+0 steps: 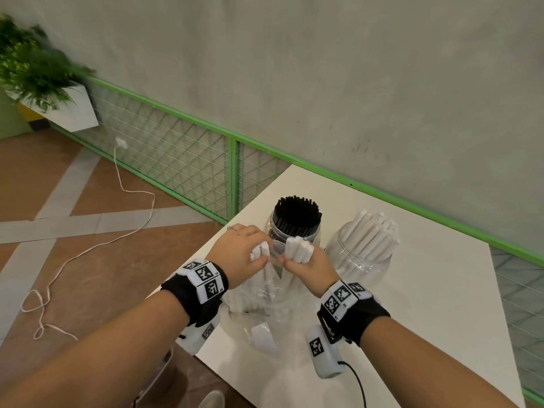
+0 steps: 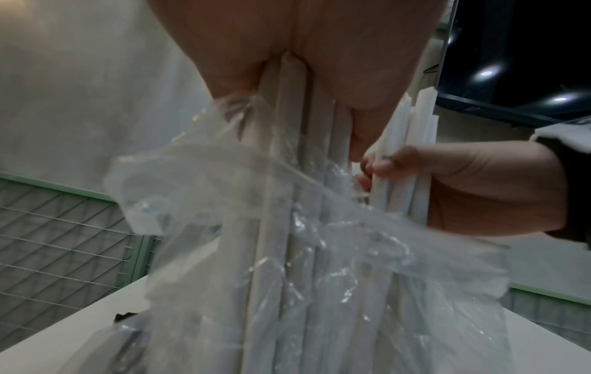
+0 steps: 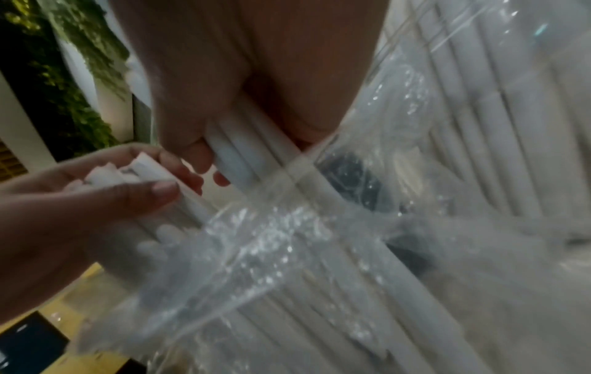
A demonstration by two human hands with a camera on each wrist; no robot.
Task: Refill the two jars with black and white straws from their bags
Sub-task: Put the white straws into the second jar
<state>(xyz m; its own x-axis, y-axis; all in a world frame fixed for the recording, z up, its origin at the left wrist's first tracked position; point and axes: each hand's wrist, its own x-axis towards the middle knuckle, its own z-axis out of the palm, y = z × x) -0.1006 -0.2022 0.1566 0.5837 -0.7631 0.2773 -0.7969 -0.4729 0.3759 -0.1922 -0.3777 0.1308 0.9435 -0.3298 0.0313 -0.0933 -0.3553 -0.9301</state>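
Note:
A clear plastic bag [image 1: 266,298] of white straws stands upright on the white table [image 1: 435,313]. My left hand [image 1: 245,254] grips a few white straws [image 1: 260,251] at the bag's mouth. My right hand [image 1: 306,265] grips a thicker bunch of white straws [image 1: 298,248] beside it. Behind the hands, one glass jar [image 1: 290,231] is packed with black straws [image 1: 295,212]. To its right, a second jar [image 1: 357,257] holds white straws [image 1: 375,234]. In the left wrist view the bag [image 2: 319,265] hangs crumpled around the straws [image 2: 288,151]. The right wrist view shows my right hand's fingers [image 3: 198,154] wrapped around straws [image 3: 236,157].
A green-framed wire mesh fence [image 1: 176,154] runs behind the table along a grey wall. A white cable [image 1: 117,225] lies on the tiled floor at left. A potted plant [image 1: 32,69] sits at far left. Another clear bag [image 1: 262,334] lies at the table's near edge.

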